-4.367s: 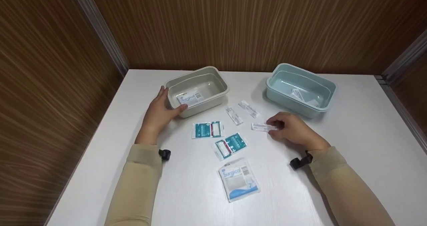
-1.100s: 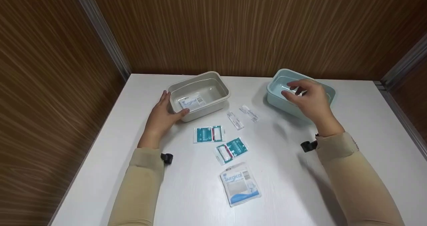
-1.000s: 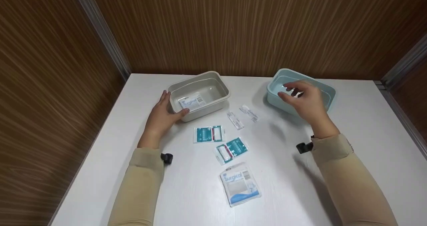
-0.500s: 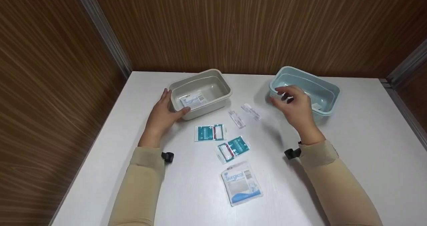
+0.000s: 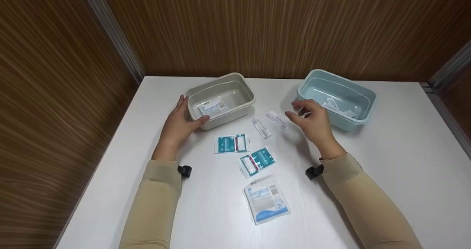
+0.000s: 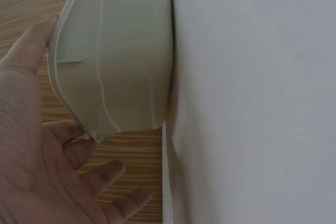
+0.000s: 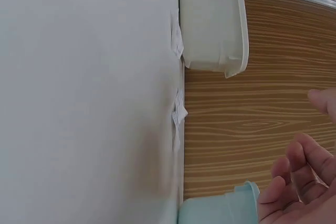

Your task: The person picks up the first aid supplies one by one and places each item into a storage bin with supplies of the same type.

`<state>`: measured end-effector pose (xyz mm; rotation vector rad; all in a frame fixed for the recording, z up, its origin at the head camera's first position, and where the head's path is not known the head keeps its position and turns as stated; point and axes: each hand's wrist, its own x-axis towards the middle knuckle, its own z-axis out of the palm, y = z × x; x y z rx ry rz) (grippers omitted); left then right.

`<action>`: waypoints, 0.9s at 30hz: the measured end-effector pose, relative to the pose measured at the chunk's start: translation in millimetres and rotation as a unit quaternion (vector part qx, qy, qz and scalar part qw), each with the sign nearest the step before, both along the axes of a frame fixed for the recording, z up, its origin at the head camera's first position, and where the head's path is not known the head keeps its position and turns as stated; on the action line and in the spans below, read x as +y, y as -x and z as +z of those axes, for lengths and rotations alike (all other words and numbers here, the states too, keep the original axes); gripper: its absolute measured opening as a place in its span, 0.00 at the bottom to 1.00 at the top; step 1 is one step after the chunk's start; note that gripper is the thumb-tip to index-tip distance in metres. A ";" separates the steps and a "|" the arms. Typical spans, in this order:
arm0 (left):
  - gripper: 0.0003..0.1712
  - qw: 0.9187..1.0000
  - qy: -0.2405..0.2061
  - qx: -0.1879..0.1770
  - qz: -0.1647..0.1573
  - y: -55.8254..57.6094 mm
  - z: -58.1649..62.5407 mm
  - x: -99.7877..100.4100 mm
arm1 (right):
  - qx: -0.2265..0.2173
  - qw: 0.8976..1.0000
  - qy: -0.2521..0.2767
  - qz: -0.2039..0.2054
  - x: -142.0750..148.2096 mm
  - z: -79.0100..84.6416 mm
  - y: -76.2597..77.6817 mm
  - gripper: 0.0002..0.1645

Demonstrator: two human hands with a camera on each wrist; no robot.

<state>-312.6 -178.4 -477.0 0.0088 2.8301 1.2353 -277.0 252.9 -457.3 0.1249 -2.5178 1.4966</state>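
The spread left hand (image 5: 176,125) is steadying the beige tub (image 5: 229,118); the loosely parted right hand (image 5: 312,123) is best aiming at the printed strip packet (image 5: 277,120) edge-on.

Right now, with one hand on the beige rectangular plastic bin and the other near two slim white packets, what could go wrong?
The two slim white packets lie flat and close together, so the right hand might fumble one or drag both. That hand also looks close to the light-blue rectangular plastic bin and could bump its rim. The left hand rests at a corner of the beige bin; a push there might shift it.
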 end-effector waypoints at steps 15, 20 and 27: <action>0.70 1.000 -0.013 -0.004 0.005 -0.8 0.4 0.1 | -0.093 0.990 -0.093 0.048 9.1 -28.8 10.9 0.32; 0.70 1.000 -0.014 0.000 0.003 -0.5 -0.4 0.2 | -0.119 0.986 -0.110 0.049 12.3 -35.2 13.6 0.34; 0.70 1.000 -0.013 0.003 0.000 -1.1 -1.8 -0.2 | -0.116 0.981 -0.150 0.047 8.7 -39.6 16.1 0.33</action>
